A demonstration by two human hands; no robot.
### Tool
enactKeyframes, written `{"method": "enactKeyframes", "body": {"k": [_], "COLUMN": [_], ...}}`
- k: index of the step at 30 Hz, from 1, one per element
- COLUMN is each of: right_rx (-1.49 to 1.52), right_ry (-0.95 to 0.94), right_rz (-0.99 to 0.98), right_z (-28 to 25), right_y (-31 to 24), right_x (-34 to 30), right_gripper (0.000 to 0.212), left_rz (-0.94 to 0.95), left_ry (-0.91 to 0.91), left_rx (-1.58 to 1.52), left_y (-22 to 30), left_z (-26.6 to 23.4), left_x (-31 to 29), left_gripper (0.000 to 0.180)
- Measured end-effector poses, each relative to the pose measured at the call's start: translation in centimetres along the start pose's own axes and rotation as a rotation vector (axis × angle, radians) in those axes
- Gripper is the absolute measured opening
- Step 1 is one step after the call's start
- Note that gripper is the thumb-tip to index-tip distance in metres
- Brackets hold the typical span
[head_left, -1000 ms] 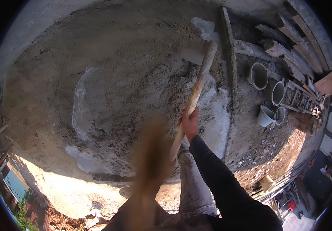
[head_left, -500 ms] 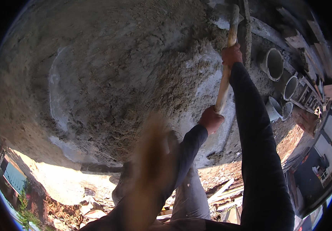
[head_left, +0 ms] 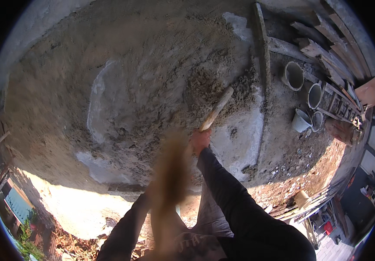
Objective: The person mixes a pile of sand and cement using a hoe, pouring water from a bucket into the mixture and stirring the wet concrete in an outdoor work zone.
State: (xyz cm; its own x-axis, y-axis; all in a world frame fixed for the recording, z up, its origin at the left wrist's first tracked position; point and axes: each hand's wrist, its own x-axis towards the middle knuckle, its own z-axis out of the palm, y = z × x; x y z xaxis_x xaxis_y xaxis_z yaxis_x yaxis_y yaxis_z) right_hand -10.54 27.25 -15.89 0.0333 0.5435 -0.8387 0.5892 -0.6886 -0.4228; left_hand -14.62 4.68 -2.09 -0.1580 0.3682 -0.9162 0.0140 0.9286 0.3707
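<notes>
My right hand is closed around the wooden handle of a hoe. The handle slants up and to the right, its far end above a rough heap of wet grey-brown mortar. No blade can be made out now. My left sleeve runs up behind a blurred brown shape close to the camera, which hides the left hand's fingers. Mortar is spread broadly over the ground ahead, with paler, wet-looking patches at its left and right.
Along the right side of the mortar lies a long narrow board. Beyond it stand several buckets, a wooden ladder-like frame and stacked planks. Rubble and timber scraps lie nearer on the right. Sunlit ground is at lower left.
The hoe has come back toward me and left from the upper right, where its flat blade showed. Both hands gripped the handle before; my left hand is now behind the blur.
</notes>
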Motion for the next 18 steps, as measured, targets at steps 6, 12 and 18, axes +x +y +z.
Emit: {"method": "enactKeyframes", "body": {"k": [6,12,18], "right_rx": [0.297,0.02,-0.961], "right_ry": [-0.29,-0.193,0.014], "right_rz": [0.129,-0.273,-0.691], "right_z": [-1.7,-4.6,-15.5], "right_y": [2.3,-11.5,-27.2], "right_x": [-15.1,6.0,42.3], "right_gripper": [0.04,0.048,0.058], "left_rz": [-0.154,0.164,0.307], "left_ry": [-0.067,0.39,0.016], "left_rx": [0.206,-0.063,-0.761], "left_y": [-9.5,2.2,34.8], "left_z": [1.9,12.4,14.7], "left_x": [-14.8,13.2,33.7], "left_gripper": [0.029,0.046,0.036]}}
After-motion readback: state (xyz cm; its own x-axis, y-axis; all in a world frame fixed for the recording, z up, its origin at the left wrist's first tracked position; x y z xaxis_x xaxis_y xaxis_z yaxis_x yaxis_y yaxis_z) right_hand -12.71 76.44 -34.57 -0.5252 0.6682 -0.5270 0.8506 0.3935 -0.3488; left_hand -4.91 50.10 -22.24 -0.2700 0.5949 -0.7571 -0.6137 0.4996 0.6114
